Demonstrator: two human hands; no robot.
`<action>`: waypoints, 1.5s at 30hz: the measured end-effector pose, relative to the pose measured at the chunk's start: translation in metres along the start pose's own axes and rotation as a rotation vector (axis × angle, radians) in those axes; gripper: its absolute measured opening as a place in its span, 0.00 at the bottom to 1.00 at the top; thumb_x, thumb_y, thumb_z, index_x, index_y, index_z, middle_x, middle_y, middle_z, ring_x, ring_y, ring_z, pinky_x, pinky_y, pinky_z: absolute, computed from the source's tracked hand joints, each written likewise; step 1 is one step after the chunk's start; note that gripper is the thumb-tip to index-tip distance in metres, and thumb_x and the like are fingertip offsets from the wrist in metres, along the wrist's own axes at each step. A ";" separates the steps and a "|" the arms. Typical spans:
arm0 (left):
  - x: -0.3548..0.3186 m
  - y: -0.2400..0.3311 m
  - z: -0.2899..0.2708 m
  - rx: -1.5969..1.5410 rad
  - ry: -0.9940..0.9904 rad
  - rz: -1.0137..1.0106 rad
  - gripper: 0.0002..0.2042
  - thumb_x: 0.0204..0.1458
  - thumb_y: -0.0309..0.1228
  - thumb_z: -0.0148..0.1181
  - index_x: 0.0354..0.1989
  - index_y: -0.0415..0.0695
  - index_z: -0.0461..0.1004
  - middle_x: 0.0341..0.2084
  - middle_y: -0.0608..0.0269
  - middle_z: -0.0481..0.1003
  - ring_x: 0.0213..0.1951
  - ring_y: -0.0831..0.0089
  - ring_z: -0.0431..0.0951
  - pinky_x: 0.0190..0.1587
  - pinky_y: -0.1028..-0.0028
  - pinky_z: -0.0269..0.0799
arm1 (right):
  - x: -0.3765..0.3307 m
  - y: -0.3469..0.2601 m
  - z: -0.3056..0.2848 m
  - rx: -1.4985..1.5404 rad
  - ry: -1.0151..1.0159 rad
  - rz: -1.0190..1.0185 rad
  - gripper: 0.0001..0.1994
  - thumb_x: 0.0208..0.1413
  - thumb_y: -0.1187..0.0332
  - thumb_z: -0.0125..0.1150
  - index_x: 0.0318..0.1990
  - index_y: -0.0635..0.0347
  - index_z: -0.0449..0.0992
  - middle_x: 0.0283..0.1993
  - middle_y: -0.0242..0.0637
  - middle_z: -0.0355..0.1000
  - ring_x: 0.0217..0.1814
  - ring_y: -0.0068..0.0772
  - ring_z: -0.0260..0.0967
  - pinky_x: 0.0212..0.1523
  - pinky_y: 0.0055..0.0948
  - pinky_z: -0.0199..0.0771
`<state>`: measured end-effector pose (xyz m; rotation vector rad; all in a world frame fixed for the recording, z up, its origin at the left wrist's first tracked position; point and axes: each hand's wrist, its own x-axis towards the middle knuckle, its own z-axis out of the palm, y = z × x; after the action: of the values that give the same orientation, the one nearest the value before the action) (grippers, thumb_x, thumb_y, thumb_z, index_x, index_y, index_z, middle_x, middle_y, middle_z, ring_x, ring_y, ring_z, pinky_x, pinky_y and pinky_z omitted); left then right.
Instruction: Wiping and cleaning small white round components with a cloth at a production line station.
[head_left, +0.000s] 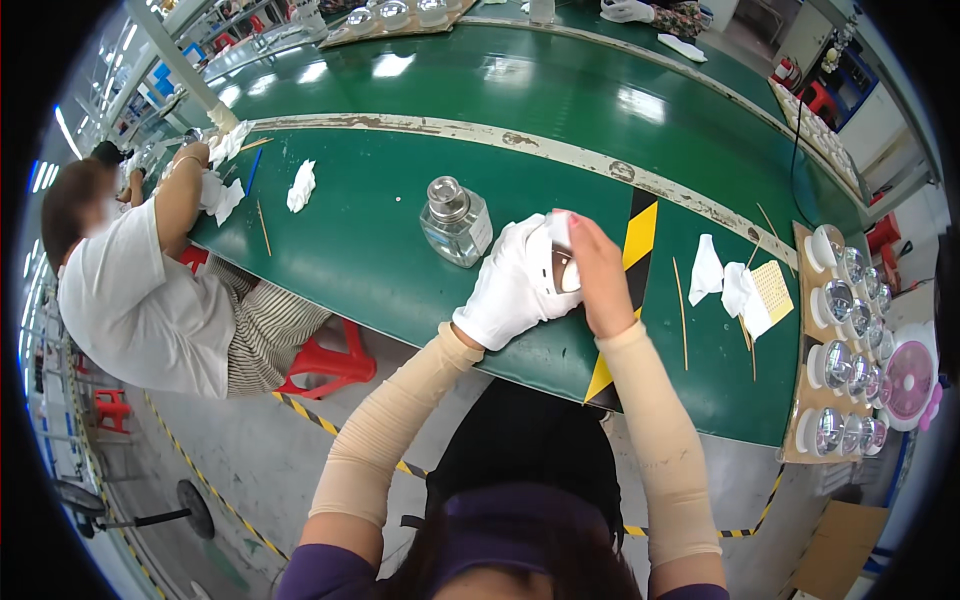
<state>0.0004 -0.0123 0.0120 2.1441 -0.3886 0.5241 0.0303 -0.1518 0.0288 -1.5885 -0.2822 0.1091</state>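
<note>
Over the table's near edge, my left hand (pixel 507 283), in a white glove, is closed round a shiny dark, glassy round piece with white parts (pixel 562 264). My bare right hand (pixel 600 275) curves round the right side of the same piece, its fingers together. A bit of white (pixel 559 229) shows under the right fingertips; whether it is cloth, glove or part of the piece I cannot tell. Left of my hands stands a clear bottle (pixel 457 224) with a metal-looking top and liquid inside. The hands hide most of the held piece.
Right on the green table (pixel 370 250) lie white cloths (pixel 706 270), thin wooden sticks (pixel 681 315) and a yellowish patterned sheet (pixel 773 290). Glass domes with white bases fill a cardboard tray (pixel 790 445) at the right edge. A co-worker (pixel 150 290) sits at left beside a crumpled cloth (pixel 301 187).
</note>
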 end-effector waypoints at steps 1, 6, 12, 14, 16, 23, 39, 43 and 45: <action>0.004 0.008 -0.003 0.020 -0.017 0.026 0.34 0.40 0.42 0.70 0.54 0.40 0.64 0.48 0.48 0.68 0.51 0.50 0.68 0.53 0.62 0.67 | 0.005 0.005 -0.006 0.329 -0.099 0.207 0.19 0.63 0.63 0.52 0.56 0.66 0.68 0.56 0.43 0.67 0.59 0.35 0.64 0.58 0.28 0.62; -0.004 0.000 -0.008 0.119 -0.071 -0.067 0.41 0.39 0.42 0.72 0.61 0.40 0.58 0.54 0.51 0.63 0.55 0.55 0.67 0.57 0.65 0.64 | -0.031 0.005 0.003 0.014 -0.012 -0.094 0.26 0.59 0.66 0.58 0.63 0.62 0.61 0.62 0.42 0.62 0.65 0.33 0.58 0.64 0.28 0.55; -0.008 -0.010 -0.003 -0.068 -0.001 0.017 0.30 0.38 0.38 0.69 0.52 0.42 0.66 0.46 0.50 0.67 0.47 0.51 0.69 0.51 0.60 0.67 | -0.021 -0.011 0.012 -0.347 -0.008 -0.214 0.29 0.51 0.67 0.65 0.61 0.58 0.63 0.62 0.45 0.60 0.62 0.42 0.60 0.61 0.33 0.60; -0.004 -0.006 0.000 -0.280 0.098 -0.020 0.29 0.39 0.37 0.68 0.52 0.43 0.67 0.45 0.50 0.67 0.46 0.51 0.69 0.50 0.61 0.67 | -0.014 -0.013 0.014 -0.460 -0.015 -0.259 0.28 0.51 0.66 0.65 0.60 0.58 0.64 0.61 0.46 0.60 0.60 0.42 0.62 0.59 0.33 0.63; 0.002 0.007 -0.005 -0.138 0.046 0.012 0.30 0.39 0.36 0.69 0.53 0.43 0.66 0.45 0.50 0.68 0.46 0.51 0.69 0.50 0.61 0.67 | -0.008 -0.011 0.011 -0.381 0.046 -0.208 0.19 0.57 0.63 0.59 0.54 0.60 0.70 0.54 0.47 0.67 0.51 0.40 0.68 0.53 0.30 0.67; -0.003 0.004 -0.001 -0.223 0.040 -0.082 0.35 0.40 0.42 0.69 0.57 0.41 0.63 0.49 0.53 0.68 0.50 0.54 0.69 0.54 0.63 0.65 | -0.003 -0.009 0.006 -0.029 0.029 -0.028 0.17 0.66 0.61 0.45 0.48 0.65 0.74 0.42 0.42 0.76 0.45 0.35 0.72 0.49 0.24 0.67; 0.009 -0.001 -0.014 0.049 -0.166 0.070 0.35 0.38 0.39 0.70 0.57 0.42 0.65 0.52 0.51 0.66 0.54 0.55 0.66 0.57 0.64 0.64 | 0.012 -0.012 -0.007 -0.247 -0.146 0.072 0.20 0.66 0.59 0.45 0.52 0.66 0.73 0.47 0.42 0.73 0.48 0.30 0.69 0.53 0.25 0.65; 0.012 0.005 -0.019 0.045 -0.207 0.038 0.34 0.38 0.40 0.70 0.55 0.41 0.66 0.50 0.50 0.67 0.53 0.54 0.66 0.58 0.63 0.63 | 0.009 0.005 -0.016 -0.012 -0.066 0.056 0.22 0.68 0.56 0.42 0.50 0.66 0.76 0.43 0.34 0.75 0.45 0.23 0.68 0.49 0.22 0.66; 0.010 0.004 -0.021 0.044 -0.244 0.025 0.33 0.38 0.41 0.70 0.54 0.40 0.67 0.50 0.49 0.67 0.53 0.53 0.66 0.58 0.64 0.64 | 0.000 0.008 -0.024 -0.013 -0.057 0.113 0.22 0.68 0.55 0.42 0.49 0.66 0.76 0.41 0.31 0.73 0.45 0.20 0.67 0.49 0.21 0.66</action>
<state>0.0027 0.0013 0.0312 2.2557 -0.5441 0.2867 0.0370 -0.1756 0.0222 -1.6155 -0.2375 0.2408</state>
